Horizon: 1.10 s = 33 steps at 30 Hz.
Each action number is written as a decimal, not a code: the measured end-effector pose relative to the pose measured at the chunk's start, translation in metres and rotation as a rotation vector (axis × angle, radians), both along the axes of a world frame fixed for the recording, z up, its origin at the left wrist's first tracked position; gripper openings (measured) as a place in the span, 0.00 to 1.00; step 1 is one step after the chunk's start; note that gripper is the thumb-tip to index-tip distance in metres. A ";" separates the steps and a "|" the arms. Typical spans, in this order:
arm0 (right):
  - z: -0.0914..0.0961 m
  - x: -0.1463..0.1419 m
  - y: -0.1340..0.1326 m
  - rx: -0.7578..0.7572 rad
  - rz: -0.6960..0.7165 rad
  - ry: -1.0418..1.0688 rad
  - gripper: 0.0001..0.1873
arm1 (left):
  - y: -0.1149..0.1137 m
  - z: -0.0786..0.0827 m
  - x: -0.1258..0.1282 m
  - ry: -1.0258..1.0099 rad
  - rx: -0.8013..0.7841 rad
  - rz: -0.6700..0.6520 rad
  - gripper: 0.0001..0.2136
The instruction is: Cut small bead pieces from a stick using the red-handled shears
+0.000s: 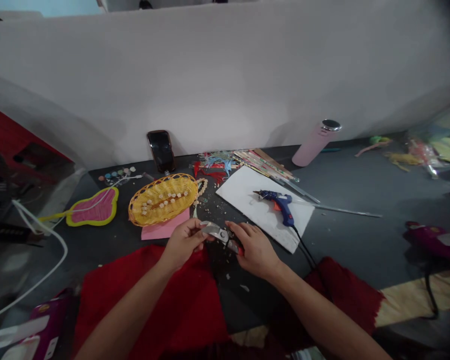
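My right hand (258, 250) is wrapped round the red handles of metal-bladed shears (221, 233), low over the dark table. The blades point left, toward my left hand (183, 244). That hand's fingers are pinched together at the blade tip; whatever they hold is too small or hidden to make out. Small pale scraps (244, 288) lie on the table around and below the shears. Beneath my left forearm spreads a red cloth (150, 295). A yellow woven basket (163, 197) with small pale flower-like pieces sits just beyond my left hand, partly over pink paper (165, 227).
A blue glue gun (279, 200) rests on a white board (247, 192), its cord trailing toward me. Behind are tassels (219, 165), a phone (161, 150) and a pink bottle (315, 145). A pink-and-yellow fan-shaped piece (95, 207) lies left, near a white cable (62, 245).
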State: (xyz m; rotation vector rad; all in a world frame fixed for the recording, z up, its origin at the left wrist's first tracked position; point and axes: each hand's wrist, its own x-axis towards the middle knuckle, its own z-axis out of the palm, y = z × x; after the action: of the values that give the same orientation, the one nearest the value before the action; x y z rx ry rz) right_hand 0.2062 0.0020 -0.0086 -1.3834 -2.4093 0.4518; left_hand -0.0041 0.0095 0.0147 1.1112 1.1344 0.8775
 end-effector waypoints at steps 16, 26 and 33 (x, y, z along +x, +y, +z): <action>0.008 0.004 0.003 -0.023 0.120 0.003 0.35 | 0.001 0.012 -0.010 -0.208 -0.294 -0.207 0.12; 0.003 0.001 -0.004 -0.009 0.070 0.016 0.28 | -0.001 0.009 -0.010 -0.222 -0.280 -0.210 0.11; 0.005 0.004 -0.002 0.063 -0.051 0.017 0.26 | -0.005 0.003 0.001 -0.075 -0.128 -0.231 0.13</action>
State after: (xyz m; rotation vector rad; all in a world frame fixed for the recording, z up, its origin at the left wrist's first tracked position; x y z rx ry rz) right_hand 0.2101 0.0003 -0.0037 -1.4047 -2.3478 0.3706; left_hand -0.0032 0.0044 0.0175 1.0701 0.9644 0.6519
